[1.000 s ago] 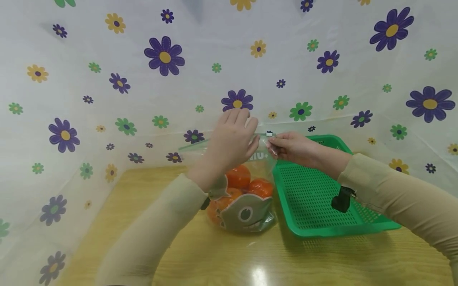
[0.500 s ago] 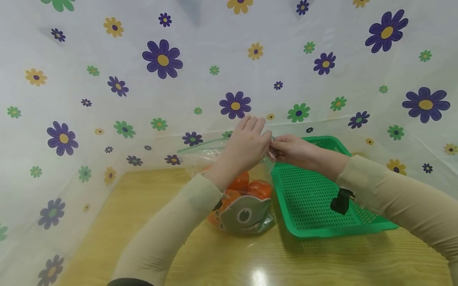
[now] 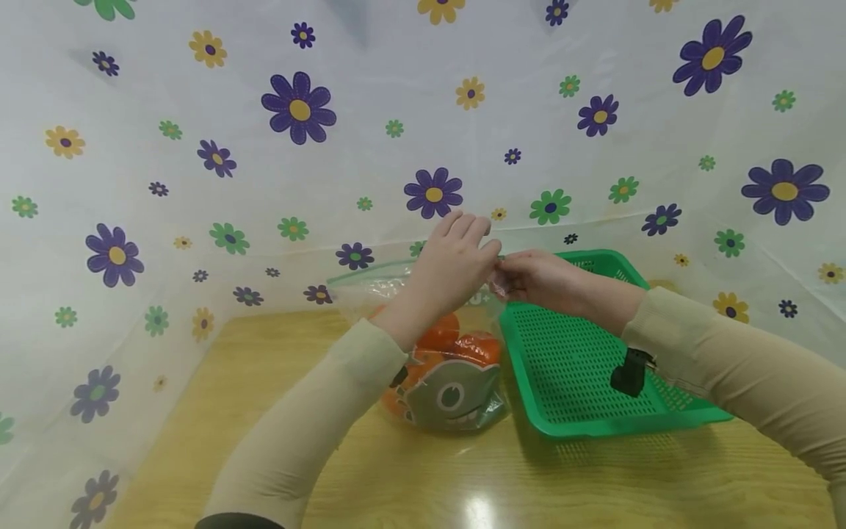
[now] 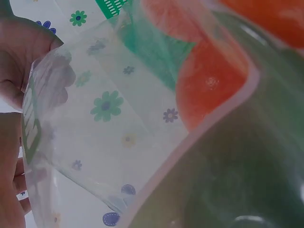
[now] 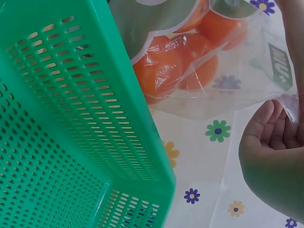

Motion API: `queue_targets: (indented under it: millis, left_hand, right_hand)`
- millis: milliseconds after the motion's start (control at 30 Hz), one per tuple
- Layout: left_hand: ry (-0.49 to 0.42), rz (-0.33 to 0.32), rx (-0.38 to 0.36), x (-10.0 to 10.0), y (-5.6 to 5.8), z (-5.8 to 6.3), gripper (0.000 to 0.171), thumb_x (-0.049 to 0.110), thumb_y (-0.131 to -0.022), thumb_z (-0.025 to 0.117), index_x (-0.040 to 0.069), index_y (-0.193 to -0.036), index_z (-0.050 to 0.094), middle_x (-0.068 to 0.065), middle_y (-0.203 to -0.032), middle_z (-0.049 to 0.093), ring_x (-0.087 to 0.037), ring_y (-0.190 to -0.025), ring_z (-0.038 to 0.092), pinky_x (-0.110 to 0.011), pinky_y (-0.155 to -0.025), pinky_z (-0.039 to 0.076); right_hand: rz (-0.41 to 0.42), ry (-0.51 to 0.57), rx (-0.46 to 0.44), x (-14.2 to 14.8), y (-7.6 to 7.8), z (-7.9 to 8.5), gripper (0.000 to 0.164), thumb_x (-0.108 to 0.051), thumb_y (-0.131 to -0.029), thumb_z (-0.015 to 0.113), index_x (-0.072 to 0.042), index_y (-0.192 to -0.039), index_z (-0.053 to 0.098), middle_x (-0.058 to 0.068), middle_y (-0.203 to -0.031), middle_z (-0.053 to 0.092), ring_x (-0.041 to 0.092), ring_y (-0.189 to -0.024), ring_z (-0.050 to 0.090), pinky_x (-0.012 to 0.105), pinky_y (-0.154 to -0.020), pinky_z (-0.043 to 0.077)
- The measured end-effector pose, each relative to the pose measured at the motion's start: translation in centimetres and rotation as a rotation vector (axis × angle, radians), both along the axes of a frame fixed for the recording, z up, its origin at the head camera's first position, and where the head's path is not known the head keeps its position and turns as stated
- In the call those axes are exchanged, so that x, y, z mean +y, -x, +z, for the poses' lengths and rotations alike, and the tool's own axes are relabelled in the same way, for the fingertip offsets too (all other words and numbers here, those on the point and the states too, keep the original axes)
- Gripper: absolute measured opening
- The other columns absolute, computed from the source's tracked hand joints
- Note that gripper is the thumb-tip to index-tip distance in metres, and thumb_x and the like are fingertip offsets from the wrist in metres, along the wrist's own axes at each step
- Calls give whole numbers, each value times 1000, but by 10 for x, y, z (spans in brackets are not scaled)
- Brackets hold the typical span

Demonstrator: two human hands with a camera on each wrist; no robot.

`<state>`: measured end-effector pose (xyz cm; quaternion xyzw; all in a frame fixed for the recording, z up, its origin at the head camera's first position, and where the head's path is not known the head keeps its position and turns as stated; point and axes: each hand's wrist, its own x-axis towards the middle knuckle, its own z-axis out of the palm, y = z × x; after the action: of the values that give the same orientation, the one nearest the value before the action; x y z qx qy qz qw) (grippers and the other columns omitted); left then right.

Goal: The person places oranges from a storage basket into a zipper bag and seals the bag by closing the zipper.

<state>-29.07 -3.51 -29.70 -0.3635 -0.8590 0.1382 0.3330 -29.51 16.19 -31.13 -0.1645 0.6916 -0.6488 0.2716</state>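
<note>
A clear zip bag (image 3: 456,397) with a grey-green cartoon face stands on the table, several orange tangerines (image 3: 479,347) inside. My right hand (image 3: 542,278) pinches the bag's upper right corner; the right wrist view shows its fingers (image 5: 278,126) curled at the film by the printed letters. My left hand (image 3: 452,257) reaches across the bag's top to that corner, its thumb and forefinger pinching the zip edge beside my right fingertips. It hides the end of the zip. In the left wrist view, the film spreads between the camera and both hands.
Right of the bag, a green perforated basket (image 3: 522,375) stands close by under my right forearm. The wooden table (image 3: 251,367) meets a white flower-printed sheet (image 3: 370,147) behind and at the sides.
My left hand has moved right along the bag's top to meet the right hand, covering the white zip slider seen earlier. The right hand keeps its hold at the corner.
</note>
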Motion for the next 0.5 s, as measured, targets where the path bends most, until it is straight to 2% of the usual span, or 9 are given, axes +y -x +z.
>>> queue_targets:
  millis: [133, 233, 500]
  left_hand:
    - [-49, -29, 15, -2, 1, -2, 17, 31, -104, 65, 18, -108, 75, -4, -120, 67, -25, -119, 62, -40, -117, 45]
    - [-87, -37, -4, -3, 2, -3, 14, 28, -103, 64, 18, -104, 74, -3, -118, 66, -24, -117, 61, -40, -115, 45]
    - [-111, 5, -58, -6, -3, 3, 11, 24, -96, 68, 17, -101, 75, -2, -115, 65, -24, -116, 61, -40, -112, 47]
  right_hand:
    - [-12, 21, -13, -2, 0, 0, 41, -17, -115, 33, -13, -93, 68, -2, -86, 64, 13, -83, 58, 22, -81, 53]
    - [-36, 12, -26, -3, 0, 0, 42, -18, -113, 35, -14, -88, 68, -3, -82, 65, 12, -80, 57, 22, -79, 53]
    - [-85, -51, -56, -1, 0, 2, 39, -21, -112, 44, -16, -87, 72, -5, -83, 71, 10, -79, 64, 20, -80, 58]
